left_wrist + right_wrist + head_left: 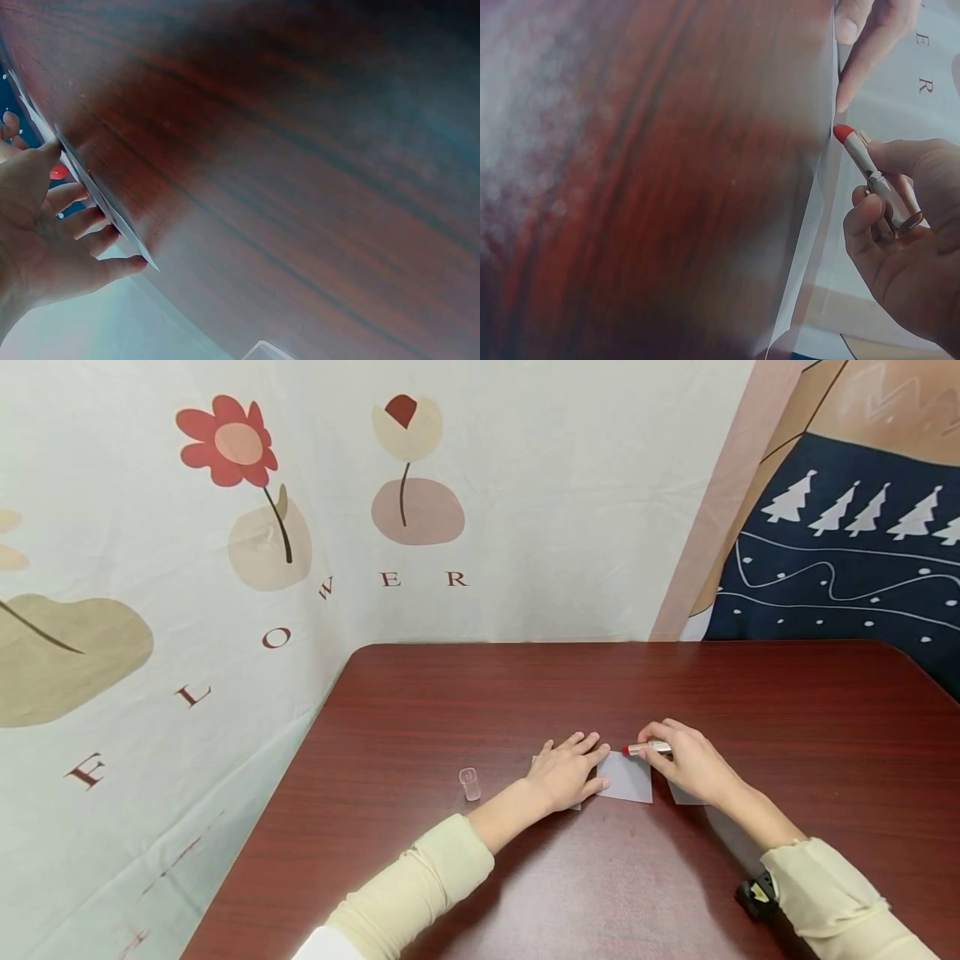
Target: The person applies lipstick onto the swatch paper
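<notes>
Sleeves [408, 893] converge on hands [564, 775], left [49, 247] splayed, right [696, 766] pinching lipstick [861, 155]

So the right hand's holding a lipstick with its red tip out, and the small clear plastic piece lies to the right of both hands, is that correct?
Not quite: the small clear plastic piece lies to the left of both the left hand and the right hand, as the head view shows. The right hand does hold a lipstick with its red tip out.
</notes>
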`<action>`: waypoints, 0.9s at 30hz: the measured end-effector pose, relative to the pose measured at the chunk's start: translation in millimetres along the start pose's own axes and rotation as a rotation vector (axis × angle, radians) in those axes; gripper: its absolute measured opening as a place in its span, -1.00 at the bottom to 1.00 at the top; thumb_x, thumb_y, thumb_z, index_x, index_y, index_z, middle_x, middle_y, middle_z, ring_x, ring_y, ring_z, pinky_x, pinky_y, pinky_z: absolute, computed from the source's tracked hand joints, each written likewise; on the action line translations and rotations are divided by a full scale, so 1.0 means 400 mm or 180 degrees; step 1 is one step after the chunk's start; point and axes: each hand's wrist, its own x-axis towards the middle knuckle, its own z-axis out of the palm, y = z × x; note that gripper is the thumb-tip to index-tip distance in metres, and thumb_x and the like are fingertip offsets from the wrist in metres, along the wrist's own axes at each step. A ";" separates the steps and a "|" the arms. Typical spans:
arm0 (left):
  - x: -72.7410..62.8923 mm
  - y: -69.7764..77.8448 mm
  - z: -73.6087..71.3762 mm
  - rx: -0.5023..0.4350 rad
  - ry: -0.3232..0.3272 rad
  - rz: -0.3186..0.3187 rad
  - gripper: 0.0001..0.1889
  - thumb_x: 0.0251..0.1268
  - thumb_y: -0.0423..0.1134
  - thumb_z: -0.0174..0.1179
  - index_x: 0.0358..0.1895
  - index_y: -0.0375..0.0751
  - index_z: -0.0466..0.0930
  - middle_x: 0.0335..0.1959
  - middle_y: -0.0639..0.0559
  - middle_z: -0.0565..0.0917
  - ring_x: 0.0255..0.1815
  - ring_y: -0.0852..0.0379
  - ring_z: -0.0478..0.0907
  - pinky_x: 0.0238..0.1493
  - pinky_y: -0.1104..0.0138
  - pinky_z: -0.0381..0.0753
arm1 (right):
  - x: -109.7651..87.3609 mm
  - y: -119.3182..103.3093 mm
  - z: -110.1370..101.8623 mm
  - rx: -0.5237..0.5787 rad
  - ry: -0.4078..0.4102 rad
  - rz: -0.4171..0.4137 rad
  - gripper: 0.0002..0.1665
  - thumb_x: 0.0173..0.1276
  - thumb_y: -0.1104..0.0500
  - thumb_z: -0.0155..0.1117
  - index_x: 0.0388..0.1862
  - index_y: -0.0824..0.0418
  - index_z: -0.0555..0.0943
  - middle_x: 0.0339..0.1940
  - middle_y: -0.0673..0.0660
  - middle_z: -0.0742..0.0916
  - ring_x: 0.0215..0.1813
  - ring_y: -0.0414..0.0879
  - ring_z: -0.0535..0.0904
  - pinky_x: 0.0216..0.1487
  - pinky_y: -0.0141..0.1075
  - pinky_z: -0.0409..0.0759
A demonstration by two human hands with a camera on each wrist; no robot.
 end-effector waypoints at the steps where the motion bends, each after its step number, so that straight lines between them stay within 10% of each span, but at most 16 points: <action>1: 0.000 0.000 0.000 0.0003 0.0003 0.0000 -0.41 0.37 0.19 -0.12 0.42 0.14 0.16 0.44 0.14 0.12 0.43 0.16 0.01 0.27 0.03 0.20 | 0.000 0.000 0.000 0.0001 0.0001 -0.0009 -0.85 0.18 0.31 0.33 -0.25 0.22 0.59 -0.41 0.00 0.57 -0.47 -0.18 0.40 -0.47 -0.30 0.41; 27: -0.006 0.007 -0.003 -0.0040 -0.0037 -0.0064 -0.40 0.37 0.19 -0.12 0.43 0.15 0.15 0.45 0.17 0.09 0.44 0.18 -0.02 0.29 0.03 0.16 | -0.004 -0.005 0.002 -0.0022 0.0000 -0.0155 -0.89 0.16 0.31 0.35 -0.31 0.22 0.62 -0.45 -0.02 0.56 -0.46 -0.17 0.42 -0.46 -0.28 0.42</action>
